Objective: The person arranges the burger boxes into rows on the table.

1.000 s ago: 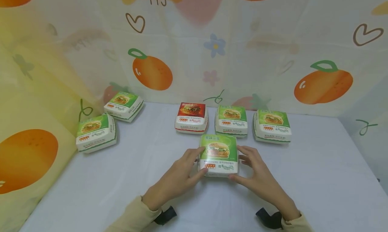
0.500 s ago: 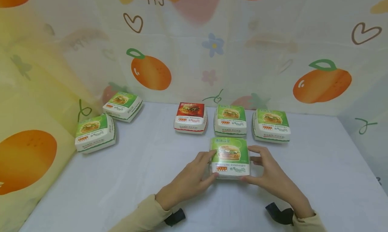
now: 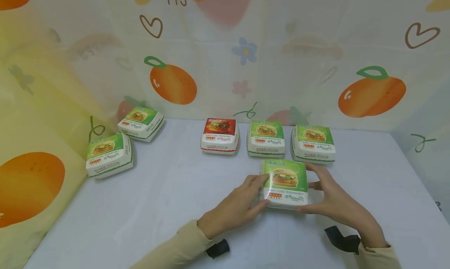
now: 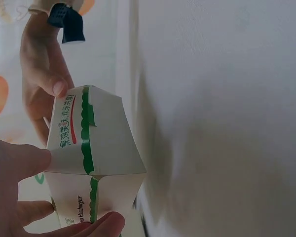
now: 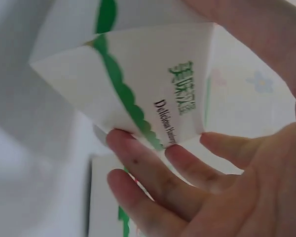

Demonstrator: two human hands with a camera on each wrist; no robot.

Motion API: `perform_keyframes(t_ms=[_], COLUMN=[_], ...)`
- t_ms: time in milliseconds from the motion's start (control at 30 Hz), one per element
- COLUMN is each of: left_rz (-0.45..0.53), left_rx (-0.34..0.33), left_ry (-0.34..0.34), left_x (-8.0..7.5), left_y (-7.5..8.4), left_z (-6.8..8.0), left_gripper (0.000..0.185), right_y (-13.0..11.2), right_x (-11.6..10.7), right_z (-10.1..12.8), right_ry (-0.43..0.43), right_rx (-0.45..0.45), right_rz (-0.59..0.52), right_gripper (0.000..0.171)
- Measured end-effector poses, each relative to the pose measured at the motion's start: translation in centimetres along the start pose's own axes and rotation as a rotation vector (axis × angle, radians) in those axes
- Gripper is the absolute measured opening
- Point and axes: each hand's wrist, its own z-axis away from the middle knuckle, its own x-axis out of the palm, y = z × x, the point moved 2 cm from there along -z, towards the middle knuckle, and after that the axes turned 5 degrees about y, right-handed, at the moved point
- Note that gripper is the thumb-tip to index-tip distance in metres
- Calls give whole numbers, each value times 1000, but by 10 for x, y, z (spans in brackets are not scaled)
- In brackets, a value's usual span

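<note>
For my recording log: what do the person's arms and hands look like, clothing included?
The left hand and right hand wear no gloves. The left sleeve and right sleeve are plain beige. A dark, angular left attachment and right attachment show beside them; no cables are visible.

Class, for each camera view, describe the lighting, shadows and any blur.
Head: soft light, print on the held green-and-white hamburger box fairly clear; left wrist: dim, a broad soft shadow on the white tabletop; right wrist: shadowed at left, the flower-print backdrop out of focus.
</note>
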Motion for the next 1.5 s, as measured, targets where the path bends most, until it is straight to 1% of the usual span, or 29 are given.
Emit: perform_keyframes(t_ms=[67,167,367,433,633,833,867,967,1133,1333,1500], left_rz=[-11,-16,-3,4,36,49,47,34,3,-24,-52], left_rx=[25,44,65,71,69,90,94,113,155,168,176], left_ry=[2,-2,-3,-4,-31,-53,-59,-72,-56,-60,-62], left_x=[4,9,17,19,28,35,37,42,49,55,56], left_y=[2,4,10,11,15,19,19,19,22,28,31], left_z=[-3,-6,-11,-13,-19,-27,-28,-32,-38,-47,-51], left_gripper=[64,64,63,63,61,60,60,58,54,53,53], right_y=[2,5,13,17,27,38,40,45,55,65,72], right_x=[-4,-8,-17,-20,-30,-37,-39,-43,-49,-57,-60], right_z=[2,3,6,7,11,14,15,17,18,21,21], right_ry=[-13,-35,-52,-56,-61,-76,-76,-82,-94,-101,-105], right_rx=[9,24,32,50,75,56,49,72,112,136,153], right_rz=[10,8,11,9,3,27,31,35,41,38,32], right_gripper=[121,122,123,123,121,121,121,120,120,117,116])
